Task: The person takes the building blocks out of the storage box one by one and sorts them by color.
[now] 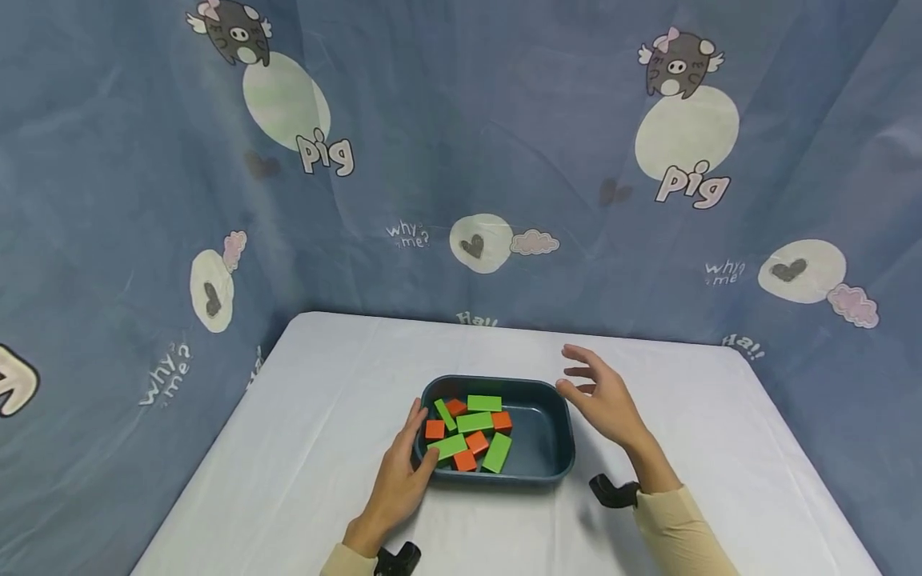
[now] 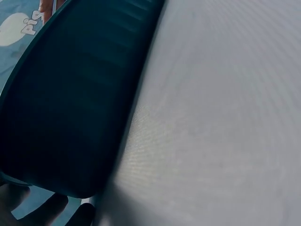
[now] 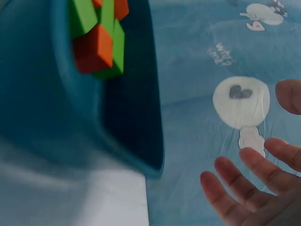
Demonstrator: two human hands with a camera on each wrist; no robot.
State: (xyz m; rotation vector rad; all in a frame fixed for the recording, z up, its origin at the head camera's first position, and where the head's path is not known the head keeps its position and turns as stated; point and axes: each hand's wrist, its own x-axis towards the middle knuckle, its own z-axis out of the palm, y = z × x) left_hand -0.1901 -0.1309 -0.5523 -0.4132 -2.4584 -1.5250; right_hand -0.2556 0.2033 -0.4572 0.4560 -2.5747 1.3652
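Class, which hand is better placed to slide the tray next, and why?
Probably the left hand: it's at the left end of the tray, while the right hand hangs clear of it.

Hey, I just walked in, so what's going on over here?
A person has both hands around a dark blue tray on a white-covered table. Their left hand rests against the tray's left end, while their right hand is held with fingers spread near the right end, holding nothing. Green blocks and orange blocks lie jumbled together in the tray's left part; its right part is bare.
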